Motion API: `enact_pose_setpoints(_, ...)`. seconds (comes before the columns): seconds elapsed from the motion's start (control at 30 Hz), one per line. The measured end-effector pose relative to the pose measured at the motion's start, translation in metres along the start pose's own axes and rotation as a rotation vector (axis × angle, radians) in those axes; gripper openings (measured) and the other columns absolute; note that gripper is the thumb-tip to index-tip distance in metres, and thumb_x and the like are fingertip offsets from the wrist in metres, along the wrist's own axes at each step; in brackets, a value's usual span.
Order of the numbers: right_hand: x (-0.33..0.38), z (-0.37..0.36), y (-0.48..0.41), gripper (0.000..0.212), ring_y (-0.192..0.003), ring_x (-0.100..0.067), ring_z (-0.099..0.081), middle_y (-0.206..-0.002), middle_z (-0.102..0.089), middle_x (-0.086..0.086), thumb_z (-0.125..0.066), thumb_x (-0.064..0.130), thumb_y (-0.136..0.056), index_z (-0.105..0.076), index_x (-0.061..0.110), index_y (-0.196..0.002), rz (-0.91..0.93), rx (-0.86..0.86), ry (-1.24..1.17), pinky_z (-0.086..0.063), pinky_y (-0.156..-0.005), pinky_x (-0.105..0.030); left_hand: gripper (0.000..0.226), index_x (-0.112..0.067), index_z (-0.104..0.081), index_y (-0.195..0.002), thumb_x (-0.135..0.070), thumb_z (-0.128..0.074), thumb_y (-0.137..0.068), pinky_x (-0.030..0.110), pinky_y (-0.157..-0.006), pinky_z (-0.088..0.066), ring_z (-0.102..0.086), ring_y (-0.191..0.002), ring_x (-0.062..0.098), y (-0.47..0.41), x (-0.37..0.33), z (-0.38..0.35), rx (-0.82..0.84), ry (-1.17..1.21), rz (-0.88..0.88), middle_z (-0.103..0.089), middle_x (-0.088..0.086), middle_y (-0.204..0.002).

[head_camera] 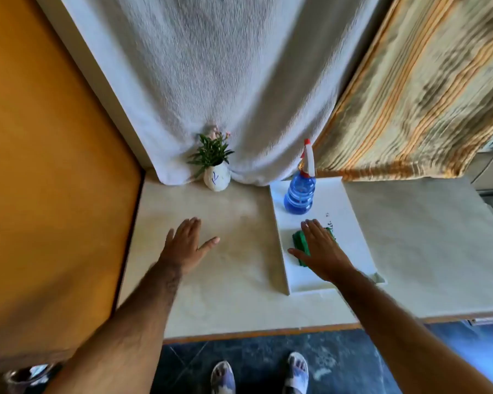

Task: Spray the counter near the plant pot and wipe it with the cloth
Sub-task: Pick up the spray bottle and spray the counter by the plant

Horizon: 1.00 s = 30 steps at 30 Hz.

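Note:
A small white plant pot point(217, 179) with green leaves and pink flowers stands at the back of the beige counter point(228, 268). A blue spray bottle point(300, 194) with a red and white trigger head stands upright on a white board point(345, 223). In front of it lies a green cloth point(300, 241). My right hand point(322, 248) rests flat over the cloth, fingers spread, covering most of it. My left hand point(187, 244) hovers flat and open over the bare counter in front of the pot, holding nothing.
A white towel point(225, 81) hangs behind the pot and a striped curtain point(424, 95) hangs to the right. An orange panel point(46, 166) borders the counter on the left. The counter's front edge point(256, 334) runs above a dark floor where my feet stand.

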State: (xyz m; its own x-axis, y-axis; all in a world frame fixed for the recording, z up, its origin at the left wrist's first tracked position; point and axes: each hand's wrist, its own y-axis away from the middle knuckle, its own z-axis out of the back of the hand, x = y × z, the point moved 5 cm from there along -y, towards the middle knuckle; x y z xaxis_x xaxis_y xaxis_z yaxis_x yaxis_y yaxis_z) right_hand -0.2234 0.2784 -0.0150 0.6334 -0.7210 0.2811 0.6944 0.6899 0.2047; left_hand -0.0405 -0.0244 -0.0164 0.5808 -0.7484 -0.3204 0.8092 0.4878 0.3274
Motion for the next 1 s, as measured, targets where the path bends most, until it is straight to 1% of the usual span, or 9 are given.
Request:
enact_pose_setpoints(0.07, -0.009, -0.012, 0.002, 0.089, -0.159, -0.028, -0.010, -0.171, -0.020, -0.013, -0.052, 0.065, -0.097, -0.027, 0.007, -0.160, -0.025, -0.005, -0.016, -0.012, -0.128, -0.041, 0.099, -0.017, -0.020, -0.166, -0.081, -0.033, -0.093, 0.052, -0.132, -0.012, -0.012, -0.164, 0.018, 0.000, 0.006, -0.017, 0.045, -0.057, 0.004, -0.017, 0.002, -0.177)
enact_pose_setpoints(0.2, -0.021, -0.044, 0.011, 0.093, -0.160, -0.024, -0.002, -0.174, -0.009, -0.009, -0.048, 0.068, -0.096, -0.019, 0.012, -0.164, -0.087, 0.043, -0.081, -0.009, -0.129, -0.045, 0.146, -0.009, -0.027, -0.164, -0.099, 0.022, -0.060, 0.056, -0.127, -0.024, -0.024, -0.161, 0.025, 0.010, 0.012, -0.047, 0.003, -0.154, -0.022, -0.020, 0.008, -0.176)
enact_pose_setpoints(0.37, -0.022, -0.042, 0.013, 0.102, -0.159, -0.022, -0.005, -0.174, -0.007, -0.003, -0.034, 0.082, -0.087, -0.016, 0.019, -0.164, -0.113, -0.021, -0.255, -0.010, -0.128, -0.044, 0.119, -0.002, -0.033, -0.161, -0.086, 0.008, -0.087, 0.069, -0.125, -0.024, -0.035, -0.156, 0.039, 0.015, 0.018, -0.067, -0.077, -0.167, -0.062, -0.032, 0.018, -0.170)
enact_pose_setpoints(0.47, -0.024, -0.005, -0.012, 0.101, -0.155, -0.025, -0.022, -0.171, -0.021, -0.009, -0.053, 0.075, -0.087, -0.021, 0.016, -0.162, -0.202, -0.236, -0.480, -0.025, -0.126, -0.053, 0.111, -0.005, -0.029, -0.163, -0.084, 0.004, -0.091, 0.067, -0.127, -0.021, -0.031, -0.159, 0.035, 0.010, 0.022, -0.076, -0.110, -0.185, -0.066, -0.028, 0.015, -0.172)
enact_pose_setpoints(0.63, -0.023, 0.075, -0.082, 0.103, -0.145, -0.020, -0.043, -0.159, -0.044, -0.006, -0.081, 0.063, -0.077, -0.033, 0.019, -0.157, -0.179, -0.574, -0.734, -0.041, -0.117, -0.051, 0.106, -0.006, -0.029, -0.163, -0.083, -0.004, -0.094, 0.065, -0.127, -0.023, -0.032, -0.159, 0.033, 0.006, 0.027, -0.083, -0.171, -0.199, -0.089, -0.027, 0.013, -0.173)
enact_pose_setpoints(0.73, -0.014, 0.099, -0.118, 0.085, -0.108, -0.006, -0.066, -0.123, -0.069, 0.002, -0.091, 0.051, -0.073, -0.052, 0.025, -0.144, -0.042, -0.537, -0.844, -0.057, -0.096, -0.030, 0.103, -0.008, -0.026, -0.165, -0.082, -0.009, -0.095, 0.064, -0.129, -0.023, -0.030, -0.159, 0.031, 0.006, 0.031, -0.087, -0.201, -0.216, -0.092, -0.025, 0.011, -0.174)
enact_pose_setpoints(0.8, -0.008, 0.098, -0.133, 0.077, -0.089, -0.006, -0.070, -0.104, -0.074, -0.005, -0.093, 0.040, -0.072, -0.058, 0.020, -0.137, -0.018, -0.453, -0.904, -0.061, -0.090, -0.030, 0.102, -0.009, -0.024, -0.165, -0.082, -0.010, -0.095, 0.063, -0.129, -0.023, -0.028, -0.160, 0.029, 0.006, 0.032, -0.088, -0.223, -0.225, -0.094, -0.024, 0.010, -0.175)
enact_pose_setpoints(0.93, -0.007, 0.080, -0.140, 0.062, -0.081, -0.012, -0.067, -0.086, -0.070, -0.013, -0.085, 0.018, -0.083, -0.058, 0.032, -0.137, -0.020, -0.435, -0.935, -0.057, -0.087, -0.027, 0.100, -0.009, -0.023, -0.165, -0.081, -0.012, -0.097, 0.063, -0.128, -0.027, -0.028, -0.160, 0.028, 0.005, 0.034, -0.092, -0.247, -0.248, -0.090, -0.025, 0.010, -0.175)
enact_pose_setpoints(1.0, -0.009, 0.078, -0.142, 0.051, -0.079, -0.014, -0.068, -0.085, -0.066, -0.022, -0.078, 0.009, -0.088, -0.063, 0.025, -0.134, -0.038, -0.509, -0.984, -0.058, -0.084, -0.032, 0.099, -0.009, -0.025, -0.165, -0.081, -0.016, -0.097, 0.063, -0.126, -0.029, -0.031, -0.159, 0.028, 0.004, 0.035, -0.093, -0.274, -0.249, -0.092, -0.027, 0.010, -0.174)
